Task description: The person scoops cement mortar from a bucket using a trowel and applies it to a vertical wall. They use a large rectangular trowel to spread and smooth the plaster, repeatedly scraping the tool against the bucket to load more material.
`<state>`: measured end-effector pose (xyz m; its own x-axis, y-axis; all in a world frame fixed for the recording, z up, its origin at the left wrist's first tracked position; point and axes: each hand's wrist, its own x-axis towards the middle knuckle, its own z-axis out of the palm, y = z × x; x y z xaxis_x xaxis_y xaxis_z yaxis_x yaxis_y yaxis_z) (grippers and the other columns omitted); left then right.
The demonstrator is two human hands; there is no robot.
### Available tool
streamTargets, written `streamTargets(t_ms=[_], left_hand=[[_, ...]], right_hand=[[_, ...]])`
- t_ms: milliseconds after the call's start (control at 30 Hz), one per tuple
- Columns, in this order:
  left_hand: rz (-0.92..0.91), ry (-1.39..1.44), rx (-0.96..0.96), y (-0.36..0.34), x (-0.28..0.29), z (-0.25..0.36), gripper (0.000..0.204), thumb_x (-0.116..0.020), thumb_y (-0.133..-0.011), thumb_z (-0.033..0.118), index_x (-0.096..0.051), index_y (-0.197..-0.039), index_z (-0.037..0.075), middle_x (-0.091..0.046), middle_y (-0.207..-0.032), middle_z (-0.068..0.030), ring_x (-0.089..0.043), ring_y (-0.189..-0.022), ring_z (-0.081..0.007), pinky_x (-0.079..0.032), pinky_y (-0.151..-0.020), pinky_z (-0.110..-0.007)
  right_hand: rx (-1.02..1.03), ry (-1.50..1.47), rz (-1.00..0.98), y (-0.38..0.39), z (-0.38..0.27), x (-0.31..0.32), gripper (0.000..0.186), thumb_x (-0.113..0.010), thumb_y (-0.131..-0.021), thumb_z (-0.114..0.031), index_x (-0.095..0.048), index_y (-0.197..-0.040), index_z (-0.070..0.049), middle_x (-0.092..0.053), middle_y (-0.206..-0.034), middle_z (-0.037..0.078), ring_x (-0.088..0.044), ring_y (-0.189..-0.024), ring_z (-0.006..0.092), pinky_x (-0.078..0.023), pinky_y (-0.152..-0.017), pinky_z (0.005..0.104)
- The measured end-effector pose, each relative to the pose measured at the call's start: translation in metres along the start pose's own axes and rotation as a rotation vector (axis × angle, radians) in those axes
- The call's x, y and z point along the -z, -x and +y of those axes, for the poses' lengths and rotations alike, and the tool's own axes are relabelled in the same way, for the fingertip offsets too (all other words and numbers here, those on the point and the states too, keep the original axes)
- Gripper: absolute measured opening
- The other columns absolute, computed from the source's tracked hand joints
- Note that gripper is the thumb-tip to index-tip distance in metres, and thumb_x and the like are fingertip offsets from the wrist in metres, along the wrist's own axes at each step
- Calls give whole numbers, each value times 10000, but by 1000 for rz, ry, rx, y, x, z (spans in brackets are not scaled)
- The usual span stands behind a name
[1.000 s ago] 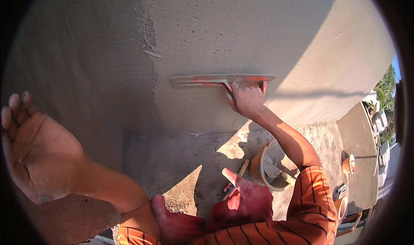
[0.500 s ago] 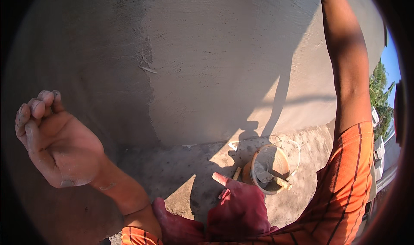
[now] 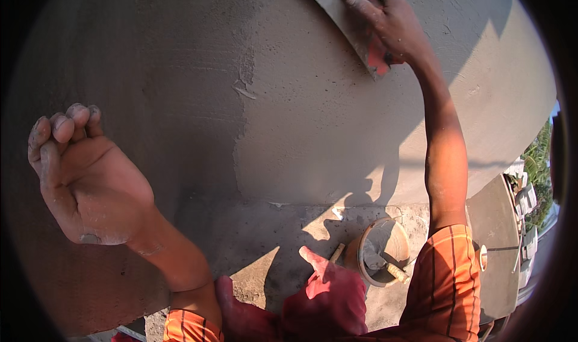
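The right hand [image 3: 397, 26] has reappeared, closed around a trowel [image 3: 348, 26].

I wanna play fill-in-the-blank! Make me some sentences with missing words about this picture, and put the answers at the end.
1. The trowel is gripped by the person's ____ hand.
2. The person's left hand is holding ____.
3. The right sleeve is ____ with dark stripes.
4. In the picture, the bucket shows ____ the trowel, not above it.

Missing words: right; nothing; orange; below.
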<state>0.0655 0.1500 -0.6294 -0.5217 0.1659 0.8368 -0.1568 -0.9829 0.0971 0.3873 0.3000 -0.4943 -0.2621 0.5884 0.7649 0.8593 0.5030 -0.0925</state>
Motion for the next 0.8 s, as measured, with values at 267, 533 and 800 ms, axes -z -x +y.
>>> streamTargets(t_ms=[267,533,800], left_hand=[[118,81,-37,19,-41,-19,208,-386,-884,85,-555,-995,32,-549,-852,-51,-513,-839,-164,-395,-786,-309],[186,-15,55,35,-37,-45,182,-392,-878,76,-550,-961,42,-504,-811,-32,-482,-777,-136,-385,-752,-291],[89,-32,60,37,-26,-63,207,-384,-896,92,-556,-989,22,-518,-847,-48,-490,-792,-143,-401,-745,-305]], right_hand=[[441,530,-719,181,35,-129,174,-430,-884,-179,-478,-1002,-60,-629,-705,108,-658,-612,279,-514,-478,417],[223,640,221,-48,1,63,312,-540,-874,-296,-454,-1072,-71,-657,-847,133,-645,-684,345,-507,-554,450],[-578,119,686,13,260,141,567,-585,-799,-459,-605,-978,78,-636,-983,250,-606,-970,348,-441,-851,409]])
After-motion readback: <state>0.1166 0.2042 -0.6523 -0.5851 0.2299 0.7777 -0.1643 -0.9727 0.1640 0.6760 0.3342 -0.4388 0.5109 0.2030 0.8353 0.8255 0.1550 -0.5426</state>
